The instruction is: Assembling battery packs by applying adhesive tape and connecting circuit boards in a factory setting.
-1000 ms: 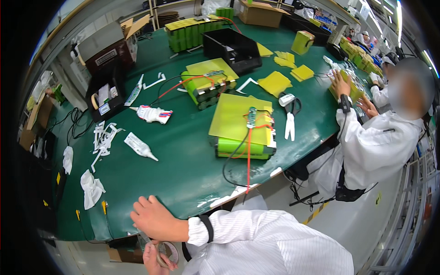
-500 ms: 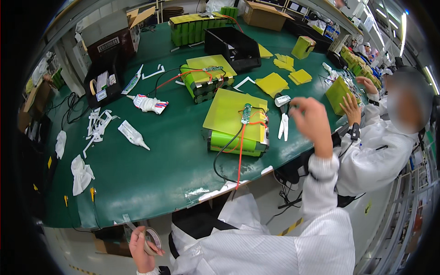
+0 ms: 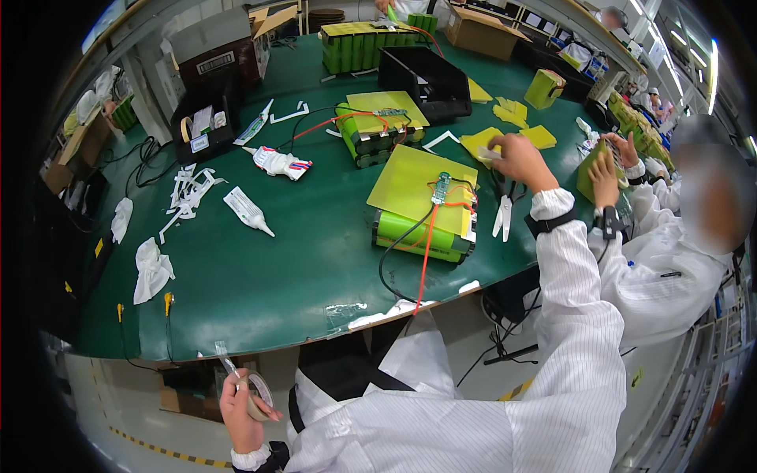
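Observation:
In my left hand (image 3: 239,410), below the table's front edge, is a roll of clear tape (image 3: 260,394); its loose strip (image 3: 223,355) sticks up toward the edge. My right hand (image 3: 527,162) is over the right part of the table, its fingers closed on a small white piece (image 3: 489,154) whose kind I cannot make out. Just below that hand lie scissors (image 3: 503,217) with white blades. To their left sits a green battery pack (image 3: 418,238), topped by a yellow sheet (image 3: 410,185) and a small circuit board (image 3: 441,189), its red and black wires hanging toward the front edge.
Behind is a second wired battery pack (image 3: 367,146), beside a black bin (image 3: 426,83). Yellow sheets (image 3: 511,113) lie to the right. White tubes (image 3: 248,210) and paper scraps (image 3: 185,201) are on the left. A co-worker's hand (image 3: 605,177) holds a yellow-green block at right.
My right hand has moved down and away from me to the scissors, and the small white piece there is now in its fingers. My left hand still holds the tape. The view has shifted slightly.

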Action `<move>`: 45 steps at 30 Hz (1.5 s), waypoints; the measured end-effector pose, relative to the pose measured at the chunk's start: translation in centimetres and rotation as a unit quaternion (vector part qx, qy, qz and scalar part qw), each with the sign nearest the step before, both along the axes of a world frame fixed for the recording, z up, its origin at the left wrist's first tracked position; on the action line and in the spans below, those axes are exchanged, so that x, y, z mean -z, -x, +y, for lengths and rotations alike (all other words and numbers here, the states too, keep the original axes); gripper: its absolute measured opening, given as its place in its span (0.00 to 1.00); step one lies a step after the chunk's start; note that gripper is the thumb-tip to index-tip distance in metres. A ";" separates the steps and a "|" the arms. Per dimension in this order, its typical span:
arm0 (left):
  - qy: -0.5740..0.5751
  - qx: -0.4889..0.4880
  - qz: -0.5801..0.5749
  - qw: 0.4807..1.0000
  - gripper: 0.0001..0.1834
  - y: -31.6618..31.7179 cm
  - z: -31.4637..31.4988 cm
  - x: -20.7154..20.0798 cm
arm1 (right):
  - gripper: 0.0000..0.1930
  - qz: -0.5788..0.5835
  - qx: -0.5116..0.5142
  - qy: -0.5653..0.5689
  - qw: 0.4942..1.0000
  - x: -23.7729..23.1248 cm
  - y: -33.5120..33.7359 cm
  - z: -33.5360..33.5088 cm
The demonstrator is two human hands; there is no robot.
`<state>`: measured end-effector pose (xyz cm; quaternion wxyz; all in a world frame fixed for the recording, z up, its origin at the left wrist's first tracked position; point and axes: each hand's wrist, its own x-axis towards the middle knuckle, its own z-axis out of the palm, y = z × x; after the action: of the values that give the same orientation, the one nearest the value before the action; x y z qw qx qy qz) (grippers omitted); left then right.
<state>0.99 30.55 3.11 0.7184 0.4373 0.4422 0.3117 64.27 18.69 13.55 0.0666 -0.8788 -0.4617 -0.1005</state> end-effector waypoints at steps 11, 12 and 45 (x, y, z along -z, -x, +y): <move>-0.010 -0.009 0.018 1.000 0.20 0.2 -0.5 -0.1 | 0.30 0.011 0.029 0.153 0.988 1.6 0.4 -5.3; -0.012 -0.009 0.022 1.000 0.21 0.3 -0.5 -0.1 | 0.30 0.012 0.031 0.158 0.987 1.4 0.9 -6.1; 0.062 0.029 -0.019 0.997 0.13 -0.1 0.1 -4.4 | 0.34 0.665 -0.249 -0.043 0.703 -1.4 32.0 -1.0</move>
<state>1.09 30.65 7.48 0.7611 0.3983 0.4340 0.2714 32.27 17.68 14.96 0.4164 -0.5668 -0.4949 0.5104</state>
